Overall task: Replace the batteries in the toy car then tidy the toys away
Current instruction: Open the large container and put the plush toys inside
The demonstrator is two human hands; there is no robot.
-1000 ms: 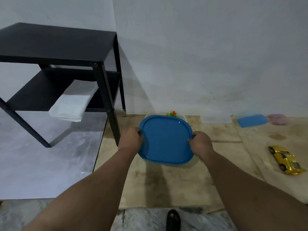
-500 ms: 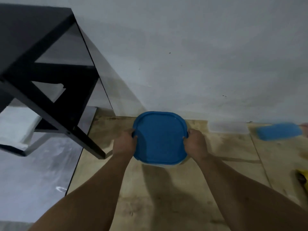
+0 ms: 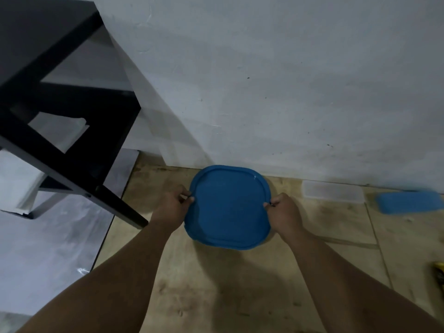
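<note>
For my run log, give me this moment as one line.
left hand: grips blue lid left edge | right hand: grips right edge | lid: over container, near wall | yellow toy car: on floor, right

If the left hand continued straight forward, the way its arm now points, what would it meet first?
Probably the white wall. The left hand holds the edge of the blue lid, and only bare wooden floor shows beyond it before the wall, though depth is uncertain.

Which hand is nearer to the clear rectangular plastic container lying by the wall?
Right. The right hand grips the right edge of the big blue lid, just left of the clear container. The left hand holds the lid's far edge.
</note>
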